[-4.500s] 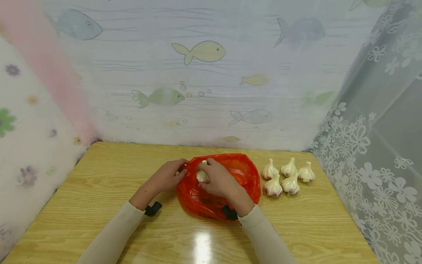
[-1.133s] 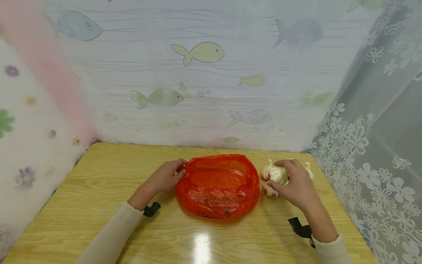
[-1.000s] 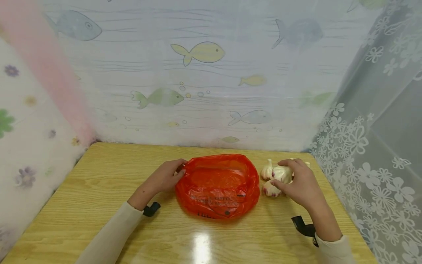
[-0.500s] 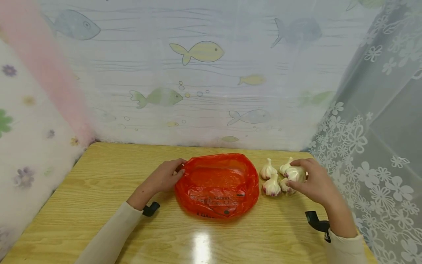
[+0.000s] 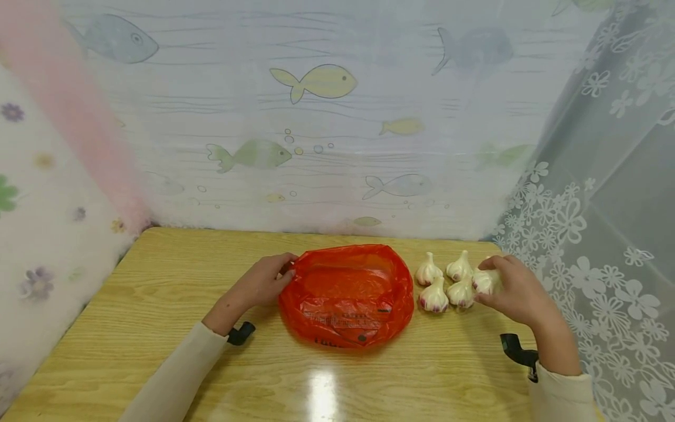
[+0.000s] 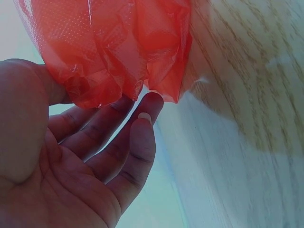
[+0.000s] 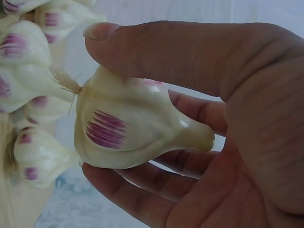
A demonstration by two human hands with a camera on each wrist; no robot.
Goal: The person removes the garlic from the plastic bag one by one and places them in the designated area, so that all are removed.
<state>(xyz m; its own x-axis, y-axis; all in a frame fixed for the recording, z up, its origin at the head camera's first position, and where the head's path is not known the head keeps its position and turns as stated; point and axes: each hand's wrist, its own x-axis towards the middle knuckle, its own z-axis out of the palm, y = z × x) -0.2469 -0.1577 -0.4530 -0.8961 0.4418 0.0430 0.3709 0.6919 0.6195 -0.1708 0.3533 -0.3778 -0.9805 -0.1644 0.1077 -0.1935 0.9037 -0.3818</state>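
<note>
In the head view a red plastic bag (image 5: 345,322) with black print lies on the table with its mouth spread. My left hand (image 5: 266,281) holds the bag's left rim; in the left wrist view the crumpled red edge passes between thumb and curled fingers. My right hand (image 5: 519,290) holds a garlic bulb (image 7: 126,121), its thumb on one side and fingers round the other, at the right of the garlic group. That bulb is cream white with purple streaks, its neck toward the palm. Several similar garlic bulbs (image 5: 433,296) stand between bag and right hand.
The light wood table (image 5: 184,264) ends at a fish-patterned curtain (image 5: 327,146) behind and a lace curtain (image 5: 606,293) on the right. A black mount (image 5: 519,350) sits at the right wrist, another black mount (image 5: 241,334) at the left.
Earliest, my right hand held a garlic bulb over the bag's mouth. It then appears with a bulb over the group, and has since moved rightward across it. My left hand has stayed at the bag's rim.
</note>
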